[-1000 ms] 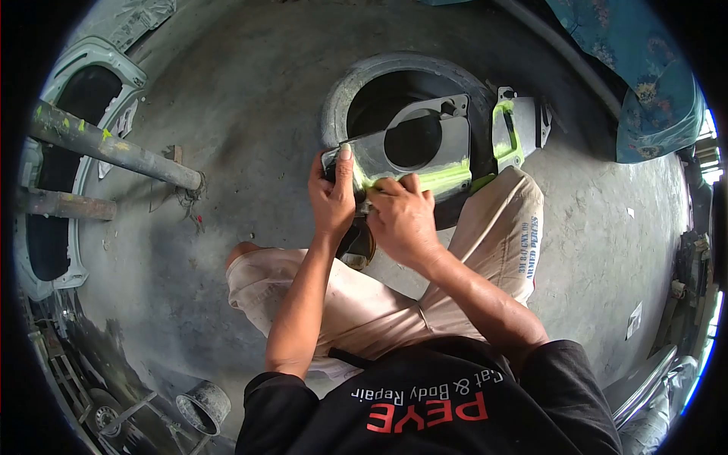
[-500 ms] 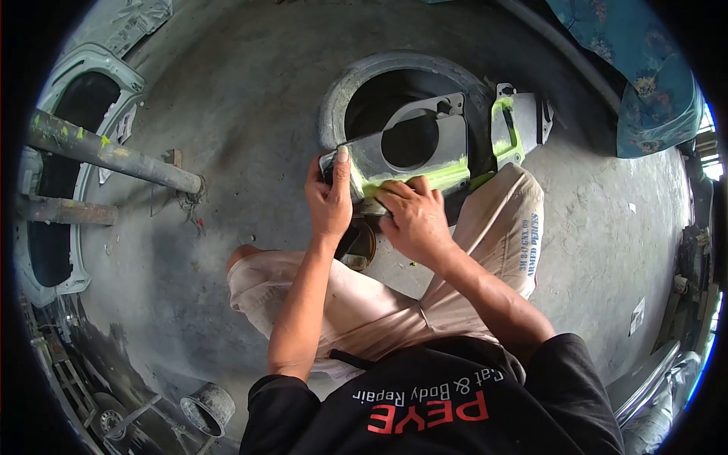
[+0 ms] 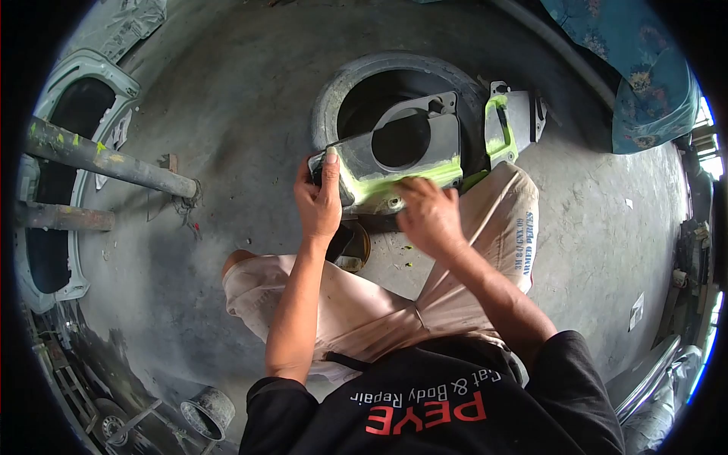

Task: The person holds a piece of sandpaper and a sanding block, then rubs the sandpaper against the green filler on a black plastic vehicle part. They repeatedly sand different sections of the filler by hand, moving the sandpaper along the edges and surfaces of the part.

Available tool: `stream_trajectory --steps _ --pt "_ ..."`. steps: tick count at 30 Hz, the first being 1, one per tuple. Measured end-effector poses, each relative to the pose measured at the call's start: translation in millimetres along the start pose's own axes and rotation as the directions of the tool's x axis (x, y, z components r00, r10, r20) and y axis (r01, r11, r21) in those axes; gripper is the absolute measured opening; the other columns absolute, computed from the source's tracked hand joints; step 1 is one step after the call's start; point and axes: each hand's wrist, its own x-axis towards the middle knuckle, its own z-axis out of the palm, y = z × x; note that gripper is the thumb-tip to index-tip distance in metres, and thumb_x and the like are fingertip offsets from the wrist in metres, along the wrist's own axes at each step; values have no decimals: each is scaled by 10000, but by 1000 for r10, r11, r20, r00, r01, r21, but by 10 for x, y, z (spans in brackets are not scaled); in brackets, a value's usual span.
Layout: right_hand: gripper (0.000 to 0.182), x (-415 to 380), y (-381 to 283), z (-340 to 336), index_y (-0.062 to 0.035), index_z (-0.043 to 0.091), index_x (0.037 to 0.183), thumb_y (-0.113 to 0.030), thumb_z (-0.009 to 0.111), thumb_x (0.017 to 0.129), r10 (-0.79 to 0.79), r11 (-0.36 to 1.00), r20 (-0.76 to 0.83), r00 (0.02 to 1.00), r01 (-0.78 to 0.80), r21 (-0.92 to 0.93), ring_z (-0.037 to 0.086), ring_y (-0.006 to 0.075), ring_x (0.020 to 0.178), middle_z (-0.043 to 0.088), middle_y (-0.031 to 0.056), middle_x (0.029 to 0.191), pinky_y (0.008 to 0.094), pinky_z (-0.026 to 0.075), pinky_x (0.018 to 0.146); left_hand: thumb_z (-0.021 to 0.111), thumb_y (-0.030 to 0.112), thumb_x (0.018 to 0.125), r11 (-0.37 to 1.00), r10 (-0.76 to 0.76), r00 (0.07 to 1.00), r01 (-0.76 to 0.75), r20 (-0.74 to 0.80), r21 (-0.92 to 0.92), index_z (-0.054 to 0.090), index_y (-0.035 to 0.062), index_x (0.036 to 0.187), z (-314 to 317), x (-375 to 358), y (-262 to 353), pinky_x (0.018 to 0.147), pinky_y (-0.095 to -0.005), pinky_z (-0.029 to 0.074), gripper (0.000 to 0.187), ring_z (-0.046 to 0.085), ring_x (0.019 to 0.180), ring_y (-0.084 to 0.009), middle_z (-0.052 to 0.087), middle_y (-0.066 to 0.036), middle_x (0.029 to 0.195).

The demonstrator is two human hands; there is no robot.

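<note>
Far left of your left hand, a pale frame (image 3: 127, 87) is showing, with a pole (image 3: 140, 167) reaching toward you. Back and left of that hand, a bucket (image 3: 220, 409) is resting on the floor. Your left hand (image 3: 318, 201) is holding the left end of the grey panel (image 3: 356, 155), thumb on top and fingers curling around the edge. The panel is lying over the tyre (image 3: 327, 98), in front of and between your hands.

Your right hand (image 3: 428, 212) is bending its fingers onto the green strip (image 3: 446, 174) along the near edge. It is blurring, so I cannot tell if it is holding a pad. It is sitting farther from your left hand than a moment ago, and a small round spot (image 3: 394, 203) is now showing more clearly between them. That seems to mean your stroke is running rightward along the strip. Your left hand is keeping its grip. Right of your right hand, a green piece (image 3: 494, 129) is lying beside the tyre.
</note>
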Motion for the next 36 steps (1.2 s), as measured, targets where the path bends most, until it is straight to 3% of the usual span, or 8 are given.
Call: stream_trajectory --steps 6,12,17,23,28,31,33,36 --pt "471 -18 206 88 -109 649 1282 -153 635 813 135 991 -30 990 -134 10 573 231 1236 620 57 1319 478 425 939 657 329 1022 999 47 999 -47 -22 26 638 7 975 26 25 -39 635 -239 417 326 502 725 -51 616 24 823" --pt "373 2 103 161 -139 681 1169 -161 626 801 -59 997 -120 991 54 -48 590 198 1194 635 23 1269 508 425 888 661 340 1018 999 24 1000 -24 -2 35 629 20 954 -25 43 -79 617 -242 417 329 501 704 -45 619 29 797" --pt "342 89 764 36 -118 691 1125 -123 618 791 178 973 -85 980 -188 -134 618 204 1122 654 28 1119 517 417 876 665 355 1014 999 7 999 -5 -32 52 631 11 953 1 26 -40 632 -243 425 351 508 711 -51 628 21 807" --pt "394 33 133 82 -118 672 1206 -142 631 816 -64 989 -73 995 73 125 604 226 1184 650 45 1202 536 435 918 660 371 1013 998 21 1000 -20 -17 59 646 -25 999 -16 46 -65 669 -240 453 397 551 744 -70 661 -15 848" --pt "337 144 992 12 -102 679 1157 -129 629 825 259 962 -38 965 -262 -80 634 230 1138 663 59 1186 539 441 898 663 368 1012 999 1 998 2 -57 41 642 -32 986 -32 48 -128 674 -246 453 401 546 749 -67 659 -9 847" --pt "354 100 674 39 -103 677 1172 -124 635 821 265 953 24 964 -258 -160 633 225 1148 657 56 1210 538 439 911 667 363 1011 997 2 996 5 -92 74 637 -33 975 -11 70 -105 677 -242 448 399 540 746 -62 654 -4 836" --pt "388 -1 426 141 -115 696 1159 -105 605 782 4 1000 -123 992 -4 -4 630 205 1105 653 34 1148 528 431 868 666 368 1010 999 -7 997 10 -75 42 636 -34 975 -18 79 -115 683 -243 450 404 542 752 -65 654 -6 839" --pt "345 5 656 162 -129 695 1144 -125 618 808 73 997 -104 992 -75 -14 631 219 1110 655 32 1159 542 430 887 663 380 1010 998 -39 999 41 -33 43 640 -28 1036 -97 75 -167 735 -258 464 410 568 825 -87 664 -27 927"
